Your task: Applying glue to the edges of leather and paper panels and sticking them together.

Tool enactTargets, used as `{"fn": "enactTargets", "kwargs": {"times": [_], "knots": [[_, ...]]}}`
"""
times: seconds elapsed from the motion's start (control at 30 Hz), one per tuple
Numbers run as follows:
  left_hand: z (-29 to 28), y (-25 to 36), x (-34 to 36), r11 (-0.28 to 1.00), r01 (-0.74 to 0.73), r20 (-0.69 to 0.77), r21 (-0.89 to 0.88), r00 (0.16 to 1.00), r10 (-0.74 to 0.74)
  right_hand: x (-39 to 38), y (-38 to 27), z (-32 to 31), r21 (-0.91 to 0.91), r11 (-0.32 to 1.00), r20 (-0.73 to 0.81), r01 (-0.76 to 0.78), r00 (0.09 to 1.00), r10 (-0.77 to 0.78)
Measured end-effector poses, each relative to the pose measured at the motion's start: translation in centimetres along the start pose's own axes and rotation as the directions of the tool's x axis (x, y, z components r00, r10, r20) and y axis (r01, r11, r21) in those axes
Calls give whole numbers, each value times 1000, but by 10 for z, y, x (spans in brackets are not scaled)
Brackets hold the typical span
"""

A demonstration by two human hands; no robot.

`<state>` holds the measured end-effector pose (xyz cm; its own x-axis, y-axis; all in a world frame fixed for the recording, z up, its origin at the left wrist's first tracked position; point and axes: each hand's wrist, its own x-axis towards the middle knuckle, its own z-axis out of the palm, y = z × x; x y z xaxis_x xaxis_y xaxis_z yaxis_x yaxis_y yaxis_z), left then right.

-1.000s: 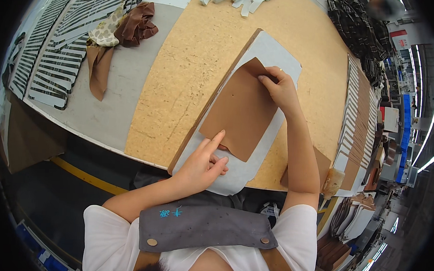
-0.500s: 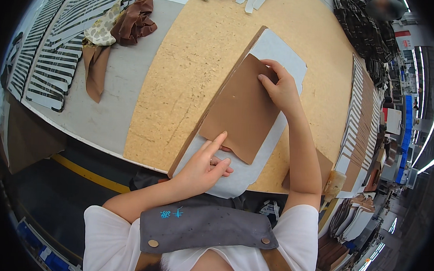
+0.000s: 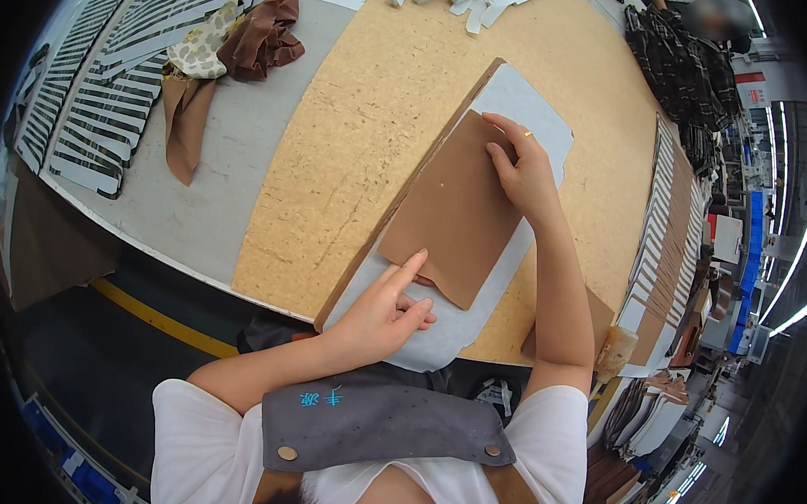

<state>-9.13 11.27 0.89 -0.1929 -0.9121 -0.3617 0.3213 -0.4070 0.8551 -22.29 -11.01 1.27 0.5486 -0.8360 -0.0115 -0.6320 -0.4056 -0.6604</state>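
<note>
A brown leather-like panel (image 3: 446, 204) lies slanted on a larger pale sheet (image 3: 515, 99), whose left side has a brown edge. My right hand (image 3: 531, 178) is at the panel's far right corner, closed on it, with thumb and index finger over its face. Its remaining fingers are mostly hidden. At the near edge of the panel, my left hand (image 3: 376, 312) rests with the index finger stretched onto the corner. The thumb is apart and the other fingers are loosely bent. A small reddish-brown bit (image 3: 423, 281) shows under the panel's wavy near edge.
The tan board (image 3: 313, 158) lies under the work. White strips (image 3: 473, 5) lie at its far edge. Crumpled brown material (image 3: 261, 39) and striped pieces (image 3: 97, 144) lie left. On the right are a brown piece (image 3: 590, 319), a yellowish block (image 3: 617, 350) and striped panels (image 3: 665, 232).
The view has shifted slightly, so the board and the things on it appear a little lower and farther right. Both hands keep nearly the same place on the panel.
</note>
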Motion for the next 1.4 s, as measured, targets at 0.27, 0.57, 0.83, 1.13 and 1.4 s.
{"fn": "enactTargets", "kwargs": {"times": [0.27,0.57,0.83,1.13,1.4], "knots": [[0,-1,0,1000,8,5,-6,1000,-8,2,-2,-1,-120,992,37,27,999,-23],[0,3,0,999,33,7,-22,999,-33,4,3,4,-238,956,32,170,985,-167],[0,4,-1,999,33,7,-24,999,-33,5,4,3,-299,936,27,188,982,-189],[-1,3,-1,999,32,3,-41,999,-32,-16,-4,2,-506,824,-167,255,908,-383],[-1,4,-1,997,32,-3,-70,999,-32,-54,-20,21,-283,860,-46,425,890,-454]]}}
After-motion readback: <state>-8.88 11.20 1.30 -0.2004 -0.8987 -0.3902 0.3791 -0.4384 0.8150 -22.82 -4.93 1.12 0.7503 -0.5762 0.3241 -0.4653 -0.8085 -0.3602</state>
